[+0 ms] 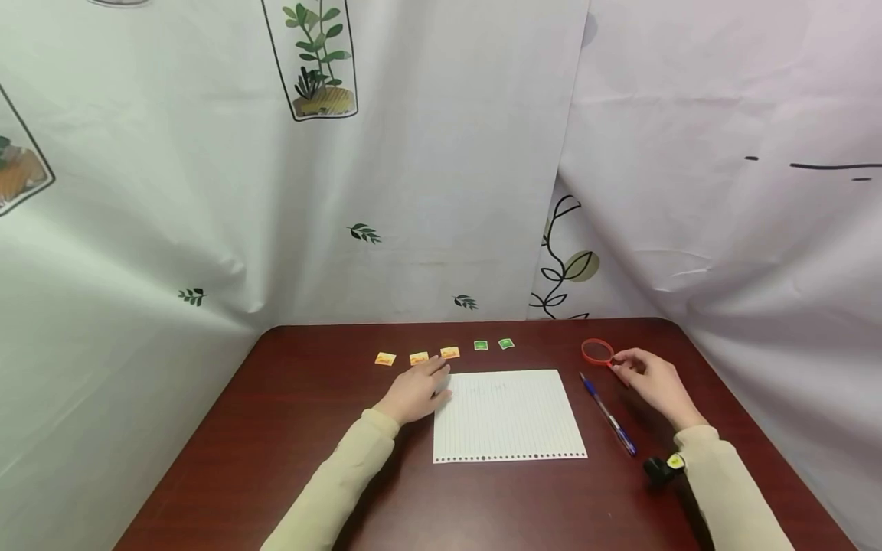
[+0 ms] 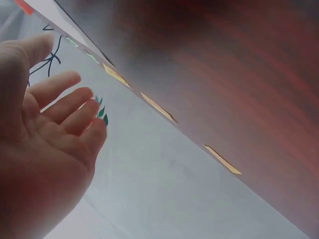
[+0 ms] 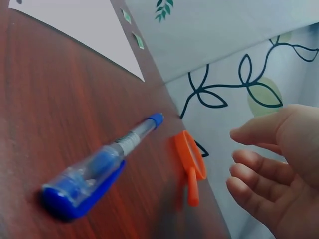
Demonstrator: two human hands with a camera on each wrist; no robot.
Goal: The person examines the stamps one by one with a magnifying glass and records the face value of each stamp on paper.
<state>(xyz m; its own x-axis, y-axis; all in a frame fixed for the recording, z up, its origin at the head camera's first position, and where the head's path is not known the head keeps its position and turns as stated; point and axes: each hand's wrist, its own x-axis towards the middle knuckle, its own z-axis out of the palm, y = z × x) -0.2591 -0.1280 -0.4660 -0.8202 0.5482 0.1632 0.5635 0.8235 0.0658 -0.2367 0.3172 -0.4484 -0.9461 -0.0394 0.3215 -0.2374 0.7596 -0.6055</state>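
Observation:
My left hand (image 1: 413, 390), fingers loosely extended and grasping nothing, hovers at the upper left edge of a lined sheet of paper (image 1: 510, 421). Its fingertips overlap the nearest of three orange-yellow stamps (image 1: 450, 353) in the head view. In the left wrist view the palm and slightly bent fingers show with nothing between them. On the right, my right hand (image 1: 654, 383) is beside the handle of a red-orange magnifying glass (image 1: 598, 363). The right wrist view shows a gap between those relaxed fingers and the magnifying glass (image 3: 193, 186), which lies on the table.
A blue clear-barrelled pen (image 1: 609, 415) lies between the paper and my right hand. Two small green stamps (image 1: 481, 345) lie behind the paper, right of the orange-yellow ones. White printed cloth (image 1: 427, 168) hangs behind the dark red table (image 1: 289, 398).

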